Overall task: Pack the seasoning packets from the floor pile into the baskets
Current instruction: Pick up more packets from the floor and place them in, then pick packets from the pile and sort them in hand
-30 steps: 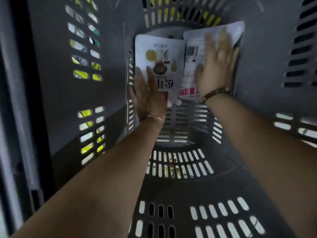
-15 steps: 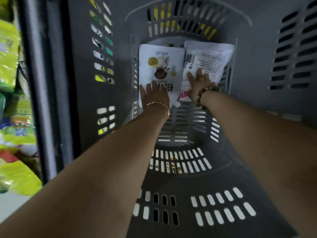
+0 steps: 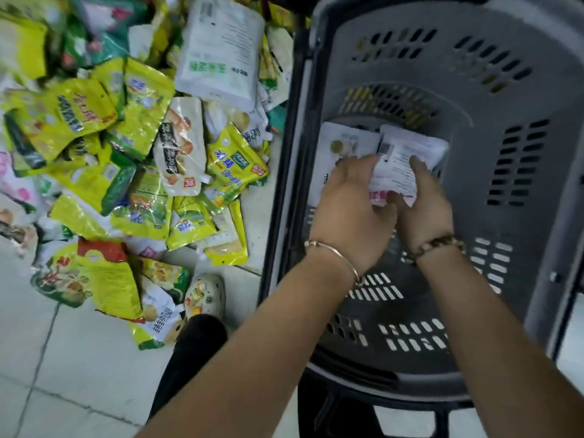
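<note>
A grey slotted basket (image 3: 521,99) stands on the right. Two white seasoning packets lie side by side at the far end of its bottom. My left hand (image 3: 350,210) rests with loosely bent fingers on the left packet (image 3: 344,139), its fingertips touching the edge of the right one. My right hand (image 3: 425,207) pinches the near end of the right packet (image 3: 410,147), with the index finger on top and the thumb by its lower edge. The floor pile of seasoning packets (image 3: 142,147), mostly yellow and green, lies to the left of the basket.
A large white bag (image 3: 221,49) tops the pile near the basket's rim. My patterned shoe (image 3: 205,295) and a black trouser leg (image 3: 189,352) sit between pile and basket. Pale floor tiles (image 3: 47,358) show at the lower left.
The view has pulled back out of the basket, so the floor pile shows. Both hands have drawn nearer, and the right hand went from pressing flat to pinching the right packet.
</note>
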{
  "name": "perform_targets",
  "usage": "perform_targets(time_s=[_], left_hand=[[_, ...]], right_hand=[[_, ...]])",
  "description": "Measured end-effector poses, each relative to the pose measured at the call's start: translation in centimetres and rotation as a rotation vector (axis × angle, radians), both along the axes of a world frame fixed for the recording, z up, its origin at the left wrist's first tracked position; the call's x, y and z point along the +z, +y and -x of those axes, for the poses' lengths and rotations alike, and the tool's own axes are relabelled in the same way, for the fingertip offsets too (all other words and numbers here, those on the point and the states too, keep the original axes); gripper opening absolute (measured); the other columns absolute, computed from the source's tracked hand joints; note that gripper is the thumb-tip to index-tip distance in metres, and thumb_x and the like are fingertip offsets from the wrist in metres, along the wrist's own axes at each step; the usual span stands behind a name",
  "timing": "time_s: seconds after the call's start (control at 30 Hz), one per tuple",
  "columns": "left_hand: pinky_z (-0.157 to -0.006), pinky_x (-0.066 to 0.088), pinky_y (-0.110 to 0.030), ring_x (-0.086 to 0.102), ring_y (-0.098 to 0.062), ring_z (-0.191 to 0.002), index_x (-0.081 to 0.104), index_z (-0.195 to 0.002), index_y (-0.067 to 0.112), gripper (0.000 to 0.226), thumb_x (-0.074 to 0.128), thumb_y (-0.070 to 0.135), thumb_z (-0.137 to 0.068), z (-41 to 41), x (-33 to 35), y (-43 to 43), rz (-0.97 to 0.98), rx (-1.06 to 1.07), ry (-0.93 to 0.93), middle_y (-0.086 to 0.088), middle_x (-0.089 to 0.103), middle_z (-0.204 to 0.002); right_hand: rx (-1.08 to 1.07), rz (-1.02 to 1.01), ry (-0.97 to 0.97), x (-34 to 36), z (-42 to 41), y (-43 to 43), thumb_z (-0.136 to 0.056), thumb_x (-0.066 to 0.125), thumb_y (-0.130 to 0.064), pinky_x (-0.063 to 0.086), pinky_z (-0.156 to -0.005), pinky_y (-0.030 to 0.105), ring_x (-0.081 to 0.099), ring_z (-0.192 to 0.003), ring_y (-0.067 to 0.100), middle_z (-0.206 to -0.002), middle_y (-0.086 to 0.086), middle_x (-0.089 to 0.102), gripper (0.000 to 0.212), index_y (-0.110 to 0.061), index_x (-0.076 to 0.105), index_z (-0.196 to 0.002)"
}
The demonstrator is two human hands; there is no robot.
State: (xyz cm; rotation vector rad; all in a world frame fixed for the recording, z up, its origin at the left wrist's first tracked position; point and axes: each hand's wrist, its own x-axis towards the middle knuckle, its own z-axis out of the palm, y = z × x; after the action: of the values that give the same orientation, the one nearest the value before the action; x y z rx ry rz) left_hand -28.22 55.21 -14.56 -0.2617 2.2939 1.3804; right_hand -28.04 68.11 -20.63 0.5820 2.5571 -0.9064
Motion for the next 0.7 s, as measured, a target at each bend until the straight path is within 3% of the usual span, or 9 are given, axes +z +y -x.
perform_targets(time_s=[0.1,0.17,0.3,0.43,0.57,0.7], left_hand=[[-0.095,0.029,-0.006,0.043,-0.012,-0.118,0.048,-0.131,0.009,0.055,0.066,0.007,-0.079,-1.0,3.6,-5.0,-0.005,0.064,0.118,-0.006,0.048,-0.131],[-0.091,0.024,0.002,0.042,-0.01,-0.114,0.05,-0.128,0.006,0.055,0.068,0.004,-0.077,-1.5,4.9,-8.9,-0.001,0.12,0.146,-0.002,0.049,-0.123],[-0.101,0.028,-0.018,0.043,-0.022,-0.123,0.047,-0.131,0.006,0.057,0.068,0.003,-0.078,-2.7,5.1,-16.5,0.079,0.187,0.066,-0.008,0.048,-0.131],[-0.098,0.028,-0.016,0.042,-0.022,-0.125,0.045,-0.134,0.009,0.059,0.069,0.007,-0.079,-4.0,4.0,-24.3,0.164,0.261,0.016,-0.009,0.046,-0.134],[-0.096,0.029,-0.02,0.041,-0.021,-0.126,0.043,-0.135,0.011,0.059,0.068,0.009,-0.081,-5.0,1.8,-31.1,0.198,0.362,-0.059,-0.008,0.044,-0.136],[-0.098,0.033,-0.03,0.04,-0.022,-0.127,0.041,-0.137,0.016,0.059,0.067,0.017,-0.083,-6.6,-2.8,-35.5,0.255,0.395,-0.183,-0.006,0.043,-0.138]], right_hand=[[-0.03,0.001,0.105,3.8,0.0,-3.2,-0.089,0.057,-0.016,0.03,-0.108,0.029,0.039,-0.131,0.021,-0.147,0.005,0.038,0.059,-0.017,0.034,-0.144],[-0.027,0.003,0.146,5.7,-0.1,-6.2,-0.09,0.057,-0.018,0.026,-0.105,0.019,0.036,-0.133,0.017,-0.147,0.001,0.037,0.058,-0.02,0.035,-0.143],[0.08,0.058,0.24,8.0,-0.2,-13.8,-0.089,0.059,-0.018,0.03,-0.104,0.023,0.038,-0.13,0.013,-0.143,0.007,0.043,0.054,-0.013,0.041,-0.139],[0.099,0.206,0.317,8.8,-0.5,-21.5,-0.084,0.054,-0.015,0.038,-0.103,0.028,0.051,-0.12,0.017,-0.131,0.01,0.055,0.048,-0.008,0.049,-0.131],[0.072,0.271,0.173,7.6,-0.3,-27.9,-0.086,0.06,-0.004,0.039,-0.099,0.025,0.054,-0.114,0.016,-0.123,-0.001,0.056,0.045,-0.01,0.051,-0.13],[0.006,0.293,-0.089,3.4,0.2,-32.2,-0.088,0.058,-0.008,0.04,-0.092,0.02,0.054,-0.107,0.012,-0.126,0.005,0.058,0.043,-0.011,0.05,-0.13]])
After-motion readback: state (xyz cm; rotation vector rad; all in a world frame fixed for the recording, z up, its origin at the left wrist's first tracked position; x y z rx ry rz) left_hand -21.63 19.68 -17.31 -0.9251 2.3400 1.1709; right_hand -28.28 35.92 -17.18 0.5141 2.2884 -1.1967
